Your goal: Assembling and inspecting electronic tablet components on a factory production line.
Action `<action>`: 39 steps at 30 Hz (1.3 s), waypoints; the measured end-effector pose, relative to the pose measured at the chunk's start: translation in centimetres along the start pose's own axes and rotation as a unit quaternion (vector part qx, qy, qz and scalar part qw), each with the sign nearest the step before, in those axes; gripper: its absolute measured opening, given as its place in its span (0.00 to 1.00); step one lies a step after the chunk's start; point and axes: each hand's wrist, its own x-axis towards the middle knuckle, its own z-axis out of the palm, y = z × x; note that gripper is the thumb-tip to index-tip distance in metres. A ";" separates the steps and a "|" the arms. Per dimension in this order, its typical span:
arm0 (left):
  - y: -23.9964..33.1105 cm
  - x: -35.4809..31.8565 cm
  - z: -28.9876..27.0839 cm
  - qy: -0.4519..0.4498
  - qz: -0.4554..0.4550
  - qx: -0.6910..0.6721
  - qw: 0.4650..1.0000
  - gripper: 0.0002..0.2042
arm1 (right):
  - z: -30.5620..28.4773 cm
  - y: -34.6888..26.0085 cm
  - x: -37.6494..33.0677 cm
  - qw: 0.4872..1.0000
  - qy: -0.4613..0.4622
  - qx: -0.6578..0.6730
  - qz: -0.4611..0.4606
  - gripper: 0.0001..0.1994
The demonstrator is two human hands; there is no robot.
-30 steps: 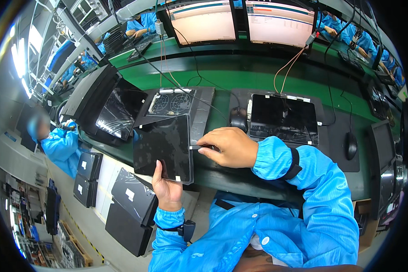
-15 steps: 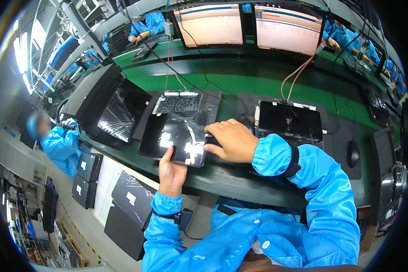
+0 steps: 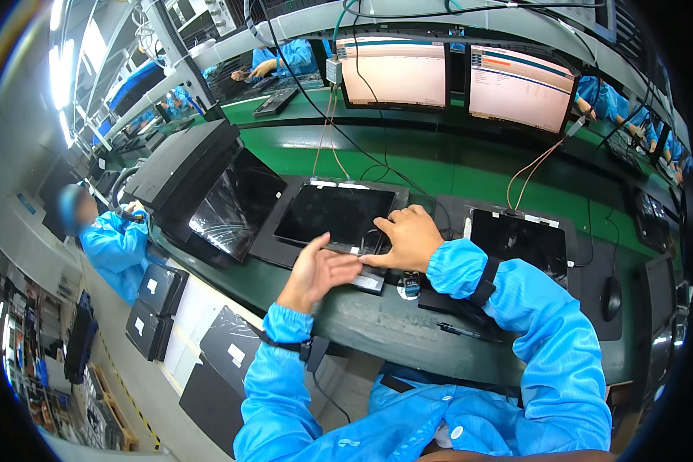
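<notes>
A flat black screen panel (image 3: 335,214) lies on a dark mat (image 3: 273,248) left of centre, with light tabs along its upper edge. My left hand (image 3: 316,271) is open, palm partly up and fingers spread, just below the panel's lower edge. At the panel's lower right corner, my right hand (image 3: 412,240) grips the edge, its index fingertip on the right side and its thumb by the bottom edge. A small dark device (image 3: 410,286) rests on the bench below my right hand.
A second black panel (image 3: 520,242) lies to the right, beside a mouse (image 3: 610,299). Two monitors (image 3: 393,73) stand behind. A tilted screen (image 3: 239,204) leans at left. A pen (image 3: 460,331) lies near the front edge. Cables hang across the bench; other people work around.
The black panel has gone from being held in both hands to lying on the mat, covering the circular pattern there. My left hand has let go and opened. The view has shifted slightly.
</notes>
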 end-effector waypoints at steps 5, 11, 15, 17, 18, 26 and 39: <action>-5.5 -2.0 -1.7 0.347 0.392 0.450 0.724 0.13 | 1.2 -0.9 1.5 0.998 -0.036 -0.056 -0.024 0.41; -8.0 -0.1 -1.6 0.292 0.492 0.597 0.562 0.20 | 1.7 0.0 0.7 0.998 -0.022 -0.059 0.001 0.45; -8.3 0.0 -2.9 0.303 0.486 0.602 0.557 0.20 | 1.1 -0.9 -0.9 0.999 -0.004 -0.048 -0.021 0.44; -8.4 -0.5 -3.4 0.306 0.478 0.596 0.567 0.20 | -1.0 -1.2 -3.1 0.997 0.029 0.002 -0.066 0.37; -8.5 -0.5 -3.2 0.310 0.474 0.592 0.574 0.20 | -2.7 -1.0 -4.7 0.995 0.033 0.029 -0.092 0.35; -8.4 -0.5 -2.3 0.320 0.464 0.610 0.557 0.19 | -16.8 6.7 -23.6 0.989 -0.124 0.029 0.080 0.30; -10.8 -2.5 16.0 0.046 0.623 0.586 0.516 0.12 | -16.4 15.1 -32.4 0.982 0.081 -0.076 0.155 0.18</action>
